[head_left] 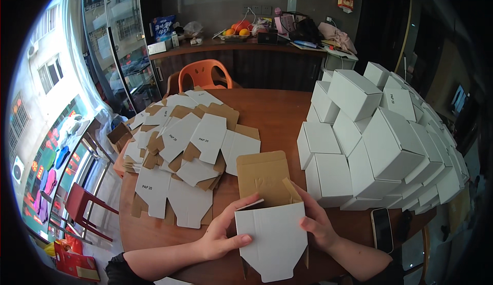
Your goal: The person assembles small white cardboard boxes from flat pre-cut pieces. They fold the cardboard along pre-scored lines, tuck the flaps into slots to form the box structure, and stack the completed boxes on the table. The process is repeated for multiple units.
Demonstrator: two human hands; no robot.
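Observation:
A partly folded cardboard box [271, 228], white outside and brown inside, stands upright at the table's near edge between my hands. Its brown back flap rises open, and a shaped white flap points down toward me. My left hand [226, 233] grips the left side, thumb on the white front and fingers by the small side flap. Around the right side closes my right hand [318, 223], its thumb at the front edge and its other fingers partly hidden behind. A loose pile of flat box blanks [179, 136], white and brown, lies to the left.
Many folded white boxes [377, 141] are stacked high on the right of the brown table [272, 110]. A phone [381, 228] lies below that stack. An orange chair [205, 74] stands beyond the table, before a counter with fruit [239, 28] and bags. A red stool [84, 208] is at the left.

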